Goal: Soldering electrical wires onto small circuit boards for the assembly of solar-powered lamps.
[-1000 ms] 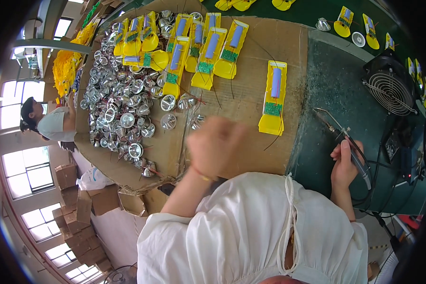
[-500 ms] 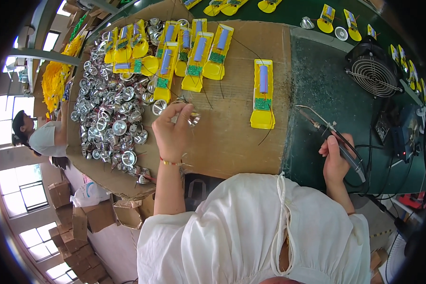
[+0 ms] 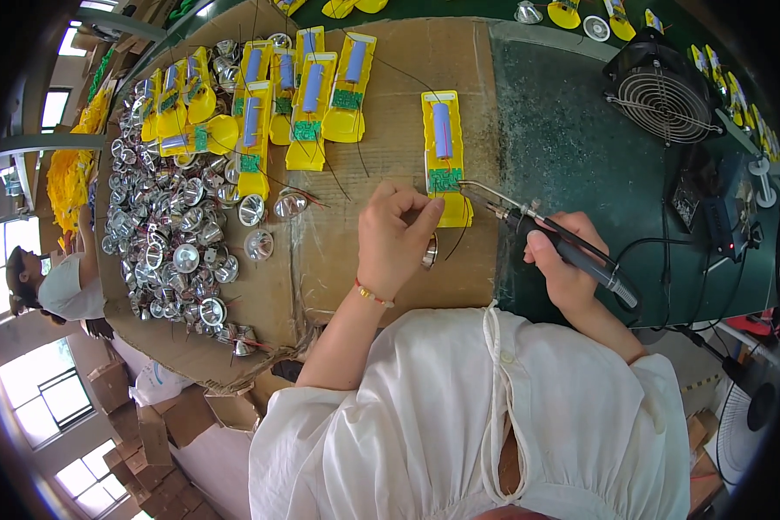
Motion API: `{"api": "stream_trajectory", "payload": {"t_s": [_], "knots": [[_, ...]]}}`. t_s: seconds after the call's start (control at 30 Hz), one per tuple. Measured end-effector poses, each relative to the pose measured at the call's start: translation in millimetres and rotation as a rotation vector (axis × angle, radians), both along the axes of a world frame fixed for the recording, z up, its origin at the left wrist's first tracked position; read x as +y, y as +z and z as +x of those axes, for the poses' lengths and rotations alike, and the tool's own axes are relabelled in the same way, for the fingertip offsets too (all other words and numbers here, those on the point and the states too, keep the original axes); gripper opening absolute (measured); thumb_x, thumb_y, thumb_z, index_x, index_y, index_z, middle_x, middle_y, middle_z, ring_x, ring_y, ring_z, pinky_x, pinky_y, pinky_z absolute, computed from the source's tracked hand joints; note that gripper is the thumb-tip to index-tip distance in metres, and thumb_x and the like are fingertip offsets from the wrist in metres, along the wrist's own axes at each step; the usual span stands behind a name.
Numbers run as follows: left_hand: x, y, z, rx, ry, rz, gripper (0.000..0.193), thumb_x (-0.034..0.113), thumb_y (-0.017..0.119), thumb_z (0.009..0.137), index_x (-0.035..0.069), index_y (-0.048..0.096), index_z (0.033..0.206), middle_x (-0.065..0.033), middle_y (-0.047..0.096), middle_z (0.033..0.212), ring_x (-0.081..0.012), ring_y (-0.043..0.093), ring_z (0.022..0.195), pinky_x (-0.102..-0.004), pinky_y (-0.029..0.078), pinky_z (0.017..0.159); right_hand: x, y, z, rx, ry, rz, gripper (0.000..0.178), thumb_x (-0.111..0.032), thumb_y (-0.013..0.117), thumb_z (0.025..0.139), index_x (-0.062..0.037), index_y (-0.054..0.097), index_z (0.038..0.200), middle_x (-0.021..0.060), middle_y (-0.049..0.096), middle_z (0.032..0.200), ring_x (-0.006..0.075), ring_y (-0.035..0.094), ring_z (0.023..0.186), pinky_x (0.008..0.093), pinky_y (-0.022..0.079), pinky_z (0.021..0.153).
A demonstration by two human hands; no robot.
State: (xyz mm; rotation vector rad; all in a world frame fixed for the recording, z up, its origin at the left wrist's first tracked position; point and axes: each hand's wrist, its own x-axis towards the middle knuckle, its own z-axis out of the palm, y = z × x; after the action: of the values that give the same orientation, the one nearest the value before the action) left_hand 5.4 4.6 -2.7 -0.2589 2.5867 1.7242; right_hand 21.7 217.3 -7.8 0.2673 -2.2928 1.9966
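My left hand (image 3: 396,230) is closed in a pinch just left of a yellow housing (image 3: 449,212) on the cardboard. A shiny silver reflector cup (image 3: 430,253) hangs below its fingertips; its wires, if pinched, are hidden. The housing carries a blue-violet battery cell (image 3: 443,132) and a green circuit board (image 3: 445,179) with thin dark wires. Wrapped around a black soldering iron (image 3: 572,253) with a thin curved metal solder-feed tube, my right hand (image 3: 565,264) comes from the right. The tube's end and the iron's tip are at the board's right edge; contact I cannot tell.
A heap of silver reflector cups (image 3: 178,234) covers the left side, with several yellow housings (image 3: 308,130) behind it. A black fan with a wire grille (image 3: 665,106) and a blue box (image 3: 730,227) with cables stand right. At far left is another person (image 3: 61,282).
My left hand has moved right with the reflector cup, from the heap to the yellow housing. My right hand has brought the soldering iron left to the circuit board. The view has shifted.
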Motion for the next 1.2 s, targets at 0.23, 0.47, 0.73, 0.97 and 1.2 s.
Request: {"api": "stream_trajectory", "payload": {"t_s": [0.23, 0.47, 0.73, 0.97, 1.2], "knots": [[4.0, 0.1, -2.7, 0.02, 0.04, -0.028, 0.015, 0.01, 0.067, 0.077, -0.003, 0.062, 0.071, -0.0067, 0.053, 0.074, -0.0123, 0.055, 0.053, -0.025, 0.043, 0.05, -7.7, 2.3, -3.3, -0.136, -0.012, -0.059, 0.013, -0.005, 0.061, 0.08, 0.0023, 0.052, 0.086, 0.0075, 0.057, 0.065, 0.0111, 0.057, 0.056, 0.0225, 0.046, 0.05], [1.2, -5.5, -3.4, 0.016, 0.046, -0.046, 0.015, 0.011, 0.067, 0.076, -0.002, 0.062, 0.071, -0.0075, 0.054, 0.073, -0.0142, 0.055, 0.055, -0.0263, 0.043, 0.052, -3.3, 1.8, -1.8, -0.196, -0.085, -0.248, 0.015, -0.005, 0.064, 0.08, 0.0032, 0.053, 0.088, 0.009, 0.059, 0.071, 0.0108, 0.057, 0.058, 0.0235, 0.048, 0.052], [2.0, -2.7, -3.4, 0.008, 0.049, -0.049, 0.015, 0.011, 0.066, 0.076, -0.002, 0.062, 0.07, -0.0072, 0.054, 0.073, -0.0146, 0.054, 0.055, -0.0267, 0.043, 0.052, -2.9, 1.3, -1.3, -0.224, -0.07, -0.25, 0.016, -0.006, 0.064, 0.08, 0.0029, 0.053, 0.088, 0.0088, 0.059, 0.071, 0.011, 0.057, 0.058, 0.0234, 0.048, 0.053], [0.3, 4.5, -5.9, -0.031, 0.026, -0.049, 0.015, 0.01, 0.066, 0.075, -0.003, 0.063, 0.071, -0.007, 0.054, 0.073, -0.0141, 0.055, 0.053, -0.026, 0.044, 0.05, -6.9, 3.5, -2.2, -0.255, -0.05, -0.258, 0.016, -0.007, 0.064, 0.08, 0.0027, 0.053, 0.087, 0.0091, 0.059, 0.07, 0.0109, 0.057, 0.059, 0.0236, 0.049, 0.053], [-13.4, 2.6, -14.0, -0.144, -0.097, -0.004, 0.011, 0.01, 0.066, 0.07, -0.002, 0.065, 0.069, -0.0067, 0.055, 0.074, -0.0164, 0.055, 0.061, -0.0287, 0.045, 0.056, -14.8, 7.0, -8.0, -0.299, -0.043, -0.241, 0.016, -0.008, 0.064, 0.08, 0.0018, 0.053, 0.085, 0.0086, 0.06, 0.069, 0.0099, 0.057, 0.058, 0.0231, 0.048, 0.053]]}}
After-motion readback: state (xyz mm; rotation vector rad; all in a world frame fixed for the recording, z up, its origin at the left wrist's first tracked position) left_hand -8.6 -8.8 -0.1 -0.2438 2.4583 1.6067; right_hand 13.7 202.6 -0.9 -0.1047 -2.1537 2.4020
